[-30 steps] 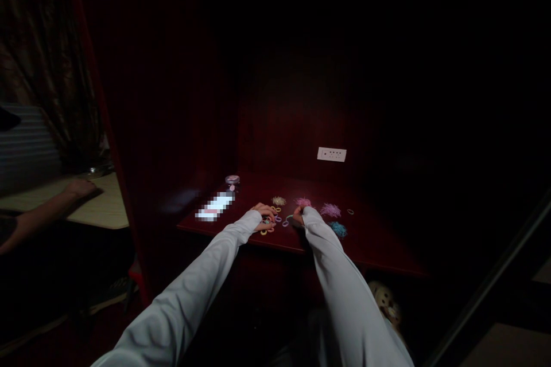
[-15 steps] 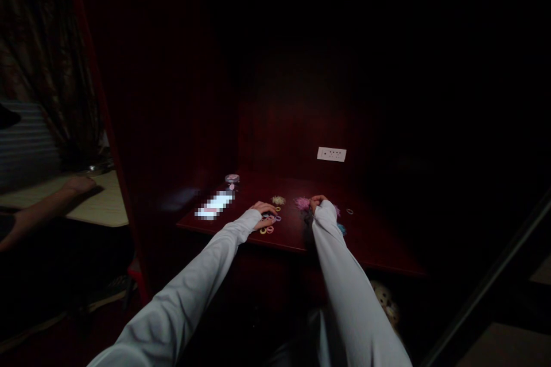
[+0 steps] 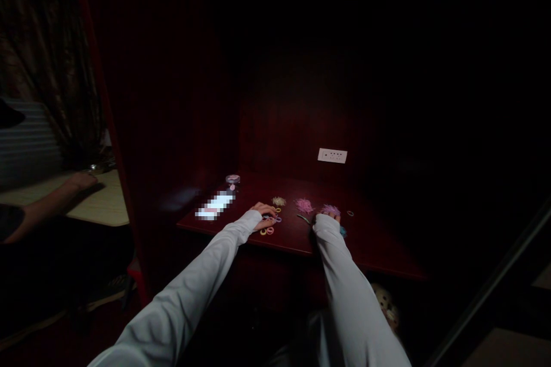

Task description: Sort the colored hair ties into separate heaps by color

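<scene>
1. Purple pile (image 3: 331, 209), right of the pink pile (image 3: 304, 205): your right hand (image 3: 331, 217) has just dropped to its near edge, bringing purple within fingertip reach; grip, can't tell.
2. Your left hand (image 3: 262, 215) lies loosely spread over coloured rings (image 3: 270, 230), near left.
3. Teal pile (image 3: 343, 231) peeks past your sleeve (image 3: 344, 275).

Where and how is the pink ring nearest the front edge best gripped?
Probably pinch the pink ring by the right side of its rim, coming down from the right: it seems to lie flat on the tabletop, with a yellow ring close on its left and the left hand beyond it.
</scene>
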Tool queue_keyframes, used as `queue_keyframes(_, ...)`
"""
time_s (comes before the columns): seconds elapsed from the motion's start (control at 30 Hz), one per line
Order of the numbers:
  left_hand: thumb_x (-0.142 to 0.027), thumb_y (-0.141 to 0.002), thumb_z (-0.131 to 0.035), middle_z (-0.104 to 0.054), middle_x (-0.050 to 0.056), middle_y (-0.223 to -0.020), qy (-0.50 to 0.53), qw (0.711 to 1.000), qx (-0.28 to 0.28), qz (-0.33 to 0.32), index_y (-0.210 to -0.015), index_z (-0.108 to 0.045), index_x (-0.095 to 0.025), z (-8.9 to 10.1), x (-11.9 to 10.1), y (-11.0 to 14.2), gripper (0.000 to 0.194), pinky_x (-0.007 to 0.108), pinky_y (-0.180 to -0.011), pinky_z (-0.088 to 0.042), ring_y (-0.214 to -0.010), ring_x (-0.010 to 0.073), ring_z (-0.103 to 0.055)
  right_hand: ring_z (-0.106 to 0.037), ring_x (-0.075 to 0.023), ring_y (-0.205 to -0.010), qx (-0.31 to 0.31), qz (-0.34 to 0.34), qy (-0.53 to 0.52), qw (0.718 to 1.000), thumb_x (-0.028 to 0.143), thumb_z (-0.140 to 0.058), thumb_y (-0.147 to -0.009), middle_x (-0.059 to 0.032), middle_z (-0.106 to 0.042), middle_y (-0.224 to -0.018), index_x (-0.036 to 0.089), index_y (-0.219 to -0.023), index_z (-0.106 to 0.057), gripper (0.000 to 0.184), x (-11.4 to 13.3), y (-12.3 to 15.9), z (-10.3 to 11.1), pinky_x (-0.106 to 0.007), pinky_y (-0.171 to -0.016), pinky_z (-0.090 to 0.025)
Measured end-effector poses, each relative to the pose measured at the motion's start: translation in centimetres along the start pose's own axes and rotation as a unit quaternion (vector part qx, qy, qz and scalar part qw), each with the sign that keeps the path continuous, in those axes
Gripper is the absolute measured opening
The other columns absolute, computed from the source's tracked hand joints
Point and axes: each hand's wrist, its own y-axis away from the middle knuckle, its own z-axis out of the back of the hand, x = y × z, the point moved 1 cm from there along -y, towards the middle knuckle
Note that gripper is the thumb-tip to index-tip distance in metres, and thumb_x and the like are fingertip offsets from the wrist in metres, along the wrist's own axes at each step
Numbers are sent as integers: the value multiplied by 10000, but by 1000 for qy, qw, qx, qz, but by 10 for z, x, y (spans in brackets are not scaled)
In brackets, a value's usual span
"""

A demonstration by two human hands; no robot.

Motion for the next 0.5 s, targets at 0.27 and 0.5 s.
queue_keyframes(0.27, -432, -902, -798, -792, 127, -1174, -6, 1000, -5, -12, -959, -826, -206, -3, 7, 0, 235, 511, -1103, -502, -1170, 311, -682, -708, -243, -1095, 81, 34, -130, 988, 138, -665, -848, -67, -819, -1052, 234, -977, -803, 212, 19, -7, -1, -407, -1139, -335)
queue_keyframes(0.5, -388, -903, -798, -795, 128, -1190, -13, 1000, 20, -14, -979, -831, -206, 2, 2, 0, 199, 494, -1095, -507, -1179, 318, -677, -727, -201, -908, -3, 29, -193, 981, 168, -574, -904, -28, -798, -900, 225, -1004, -792, 247, 11, -15, -7, -375, -1049, -418)
